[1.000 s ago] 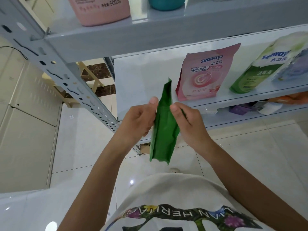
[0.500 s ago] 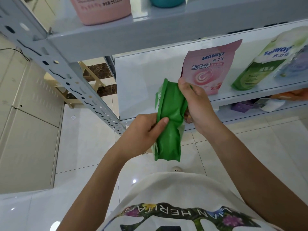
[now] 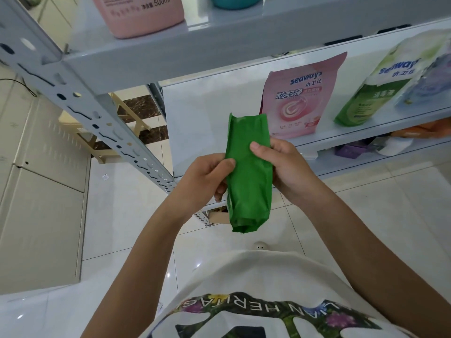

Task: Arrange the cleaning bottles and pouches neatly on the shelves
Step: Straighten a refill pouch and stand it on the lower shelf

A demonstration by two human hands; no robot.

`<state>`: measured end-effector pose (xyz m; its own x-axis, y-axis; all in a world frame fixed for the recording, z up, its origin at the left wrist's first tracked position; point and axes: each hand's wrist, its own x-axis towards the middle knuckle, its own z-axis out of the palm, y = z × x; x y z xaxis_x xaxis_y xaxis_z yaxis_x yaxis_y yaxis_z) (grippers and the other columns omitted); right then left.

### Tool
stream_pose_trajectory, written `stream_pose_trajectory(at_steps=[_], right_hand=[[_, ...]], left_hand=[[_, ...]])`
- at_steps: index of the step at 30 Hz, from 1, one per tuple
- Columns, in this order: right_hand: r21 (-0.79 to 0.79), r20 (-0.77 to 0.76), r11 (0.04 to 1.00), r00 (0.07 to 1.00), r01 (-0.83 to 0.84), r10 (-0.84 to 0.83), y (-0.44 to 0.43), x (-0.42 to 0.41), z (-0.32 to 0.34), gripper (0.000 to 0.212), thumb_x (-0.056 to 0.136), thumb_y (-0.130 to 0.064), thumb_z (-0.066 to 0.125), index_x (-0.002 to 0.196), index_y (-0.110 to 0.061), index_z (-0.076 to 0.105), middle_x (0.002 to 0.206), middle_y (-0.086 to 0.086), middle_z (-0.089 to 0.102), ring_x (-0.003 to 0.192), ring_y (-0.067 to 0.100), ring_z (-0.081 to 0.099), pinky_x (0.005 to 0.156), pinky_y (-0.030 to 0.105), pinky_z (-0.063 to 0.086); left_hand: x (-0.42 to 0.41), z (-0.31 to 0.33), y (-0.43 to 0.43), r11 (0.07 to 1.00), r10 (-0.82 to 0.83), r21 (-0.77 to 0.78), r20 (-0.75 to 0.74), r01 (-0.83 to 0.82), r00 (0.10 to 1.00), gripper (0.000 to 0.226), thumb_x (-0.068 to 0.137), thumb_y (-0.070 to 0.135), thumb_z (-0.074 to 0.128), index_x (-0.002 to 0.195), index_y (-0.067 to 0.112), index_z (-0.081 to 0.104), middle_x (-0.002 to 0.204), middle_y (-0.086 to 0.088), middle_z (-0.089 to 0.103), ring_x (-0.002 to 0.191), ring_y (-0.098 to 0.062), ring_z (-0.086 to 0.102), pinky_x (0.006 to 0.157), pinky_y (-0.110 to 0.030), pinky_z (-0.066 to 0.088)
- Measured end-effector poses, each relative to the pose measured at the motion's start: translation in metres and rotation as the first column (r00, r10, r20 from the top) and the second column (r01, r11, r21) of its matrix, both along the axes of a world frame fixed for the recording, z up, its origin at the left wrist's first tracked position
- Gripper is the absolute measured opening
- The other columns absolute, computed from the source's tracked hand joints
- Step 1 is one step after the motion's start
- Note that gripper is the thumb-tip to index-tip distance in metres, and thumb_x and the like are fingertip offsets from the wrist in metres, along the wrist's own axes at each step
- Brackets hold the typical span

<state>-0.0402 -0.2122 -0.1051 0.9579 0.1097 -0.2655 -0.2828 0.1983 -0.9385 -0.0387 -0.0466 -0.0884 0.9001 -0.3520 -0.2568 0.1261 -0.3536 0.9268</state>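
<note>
Pre-placement step: gripping plain green soft-plastic pouch (image 3: pixel 249 172) upright in mid-air, left hand (image 3: pixel 205 178) & right hand (image 3: pixel 288 167) pinching its sides, just off grey metal shelf (image 3: pixel 353 135); next prob. needs standing it beside pink printed pouch (image 3: pixel 297 103).

This looks like a small shop or stockroom, though a home storage corner can't be ruled out. A grey metal rack (image 3: pixel 80 98) with slotted uprights carries the goods. There's a pink bottle (image 3: pixel 141 13) marked 500ml on the upper shelf (image 3: pixel 244 37) near a teal container (image 3: pixel 234 1). On the shelf below (image 3: pixel 366 132), a pink pouch (image 3: pixel 300 98) and a green-and-white pouch (image 3: pixel 373 86) stand face-out, brand labels showing. Underfoot, glossy white floor tiles (image 3: pixel 122 215). Off left, plain beige cabinets (image 3: pixel 41 191), and behind the rack a pale wooden stool (image 3: pixel 127 123).
</note>
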Motion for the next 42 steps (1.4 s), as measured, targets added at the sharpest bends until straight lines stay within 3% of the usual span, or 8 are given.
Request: stream_pose_trajectory(at_steps=[6, 10, 13, 17, 22, 29, 35, 42], right_hand=[[0.108, -0.017, 0.987, 0.993, 0.122, -0.120, 0.004, 0.005, 0.004, 0.012, 0.093, -0.012, 0.054, 0.092, -0.009, 0.065, 0.081, 0.002, 0.073, 0.075, 0.016, 0.069, 0.071, 0.032, 0.057], [0.160, -0.024, 0.981, 0.994, 0.107, -0.105, 0.005, 0.009, 0.011, 0.014, 0.094, -0.017, 0.054, 0.094, -0.008, 0.065, 0.080, 0.003, 0.071, 0.071, 0.015, 0.068, 0.061, 0.028, 0.056], [-0.156, 0.049, 0.987, 0.999, 0.031, -0.023, 0.003, 0.014, 0.018, 0.043, 0.096, -0.047, 0.041, 0.074, -0.014, 0.058, 0.060, 0.000, 0.058, 0.049, 0.011, 0.054, 0.047, 0.021, 0.043], [-0.633, 0.290, 0.771, 0.899, -0.077, 0.328, -0.001, 0.005, 0.015, 0.089, 0.072, -0.086, 0.012, 0.075, -0.005, 0.047, 0.064, 0.011, 0.051, 0.056, 0.012, 0.046, 0.057, 0.027, 0.038], [-0.927, 0.317, 0.340, 0.810, 0.156, 0.493, 0.002, -0.007, -0.011, 0.073, 0.076, -0.078, 0.018, 0.088, -0.013, 0.050, 0.060, -0.007, 0.048, 0.057, 0.018, 0.053, 0.055, 0.034, 0.044], [-0.606, 0.344, 0.794, 0.888, -0.037, 0.304, 0.009, 0.006, -0.017, 0.040, 0.097, -0.019, 0.050, 0.059, -0.022, 0.037, 0.046, -0.013, 0.031, 0.041, 0.004, 0.035, 0.045, 0.015, 0.025], [-0.328, 0.229, 0.935, 0.949, -0.135, 0.218, 0.007, 0.026, -0.012, 0.040, 0.094, -0.026, 0.054, 0.062, -0.005, 0.043, 0.052, -0.009, 0.033, 0.048, 0.005, 0.031, 0.048, 0.020, 0.024], [-0.079, 0.110, 0.994, 0.990, -0.079, 0.088, 0.009, 0.031, -0.007, 0.051, 0.086, -0.044, 0.058, 0.087, 0.007, 0.061, 0.080, 0.021, 0.069, 0.070, 0.022, 0.062, 0.069, 0.033, 0.051]], left_hand=[[-0.012, 0.018, 0.011, 0.951, -0.195, 0.250, 0.040, 0.179, 0.980, 0.042, 0.099, 0.030, 0.045, 0.064, 0.006, 0.046, 0.055, -0.003, 0.038, 0.052, -0.017, 0.034, 0.056, -0.030, 0.033], [-0.017, 0.019, 0.011, 0.996, -0.078, -0.034, 0.016, 0.078, 0.997, 0.042, 0.101, 0.012, 0.042, 0.059, 0.008, 0.041, 0.047, 0.005, 0.038, 0.043, -0.014, 0.035, 0.047, -0.024, 0.036], [-0.012, 0.020, 0.008, 0.980, 0.015, -0.196, -0.020, -0.019, 1.000, 0.043, 0.101, 0.010, 0.039, 0.058, 0.010, 0.037, 0.043, 0.009, 0.032, 0.039, -0.010, 0.031, 0.043, -0.020, 0.034], [-0.001, 0.017, 0.008, 0.904, 0.178, -0.360, -0.176, -0.231, 0.968, 0.045, 0.102, 0.012, 0.038, 0.058, 0.016, 0.031, 0.043, 0.009, 0.023, 0.038, -0.008, 0.023, 0.040, -0.018, 0.029], [0.005, 0.003, 0.009, 0.808, 0.252, -0.445, -0.330, -0.386, 0.910, 0.045, 0.101, 0.014, 0.039, 0.056, 0.018, 0.031, 0.041, 0.010, 0.023, 0.036, -0.006, 0.023, 0.039, -0.017, 0.025], [0.016, -0.008, 0.008, 0.573, 0.204, -0.555, -0.616, -0.603, 0.761, 0.056, 0.100, 0.018, 0.039, 0.044, 0.021, 0.042, 0.041, 0.009, 0.026, 0.034, -0.005, 0.026, 0.035, -0.015, 0.026], [0.024, -0.012, 0.007, 0.416, 0.078, -0.636, -0.687, -0.650, 0.722, 0.052, 0.097, 0.017, 0.037, 0.046, 0.019, 0.045, 0.042, 0.010, 0.029, 0.033, -0.004, 0.028, 0.036, -0.012, 0.027], [0.025, -0.016, 0.019, 0.630, 0.212, -0.625, -0.433, -0.461, 0.876, 0.045, 0.099, 0.018, 0.035, 0.056, 0.017, 0.045, 0.048, 0.003, 0.038, 0.043, -0.010, 0.037, 0.045, -0.019, 0.039]])
